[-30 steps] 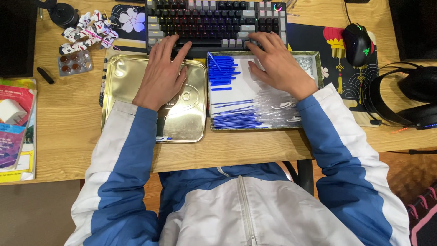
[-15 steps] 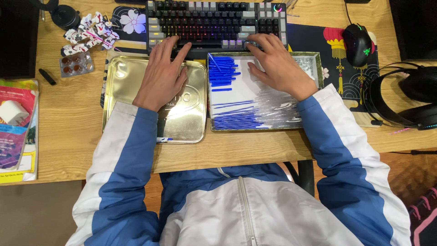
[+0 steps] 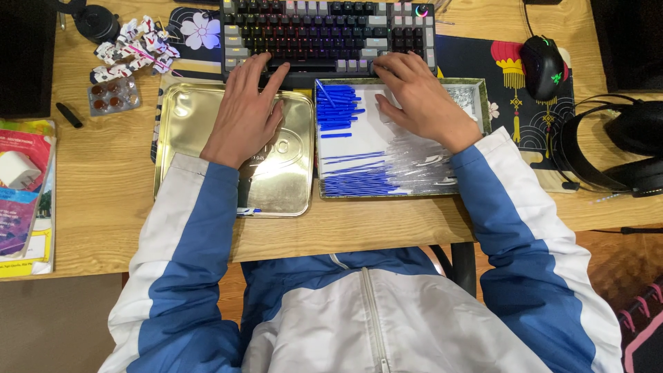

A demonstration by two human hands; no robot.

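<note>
My left hand (image 3: 245,114) lies flat over a gold metal tin lid (image 3: 186,148), its fingertips reaching the front edge of a backlit keyboard (image 3: 324,27). My right hand (image 3: 421,100) rests palm down on an open tray (image 3: 483,103) with a white bottom, fingers also at the keyboard's edge. Inside the tray lie blue pen caps (image 3: 336,107), blue refills (image 3: 359,183) and clear pen barrels (image 3: 421,166). Neither hand grips anything. A blue-tipped pen (image 3: 247,211) pokes out from under my left sleeve.
A black mouse (image 3: 542,65) sits on a patterned desk mat (image 3: 511,110). Black headphones (image 3: 621,148) lie at the right. A small white model figure (image 3: 135,48), a blister pack (image 3: 114,95) and colourful booklets (image 3: 24,186) occupy the left of the wooden desk (image 3: 103,200).
</note>
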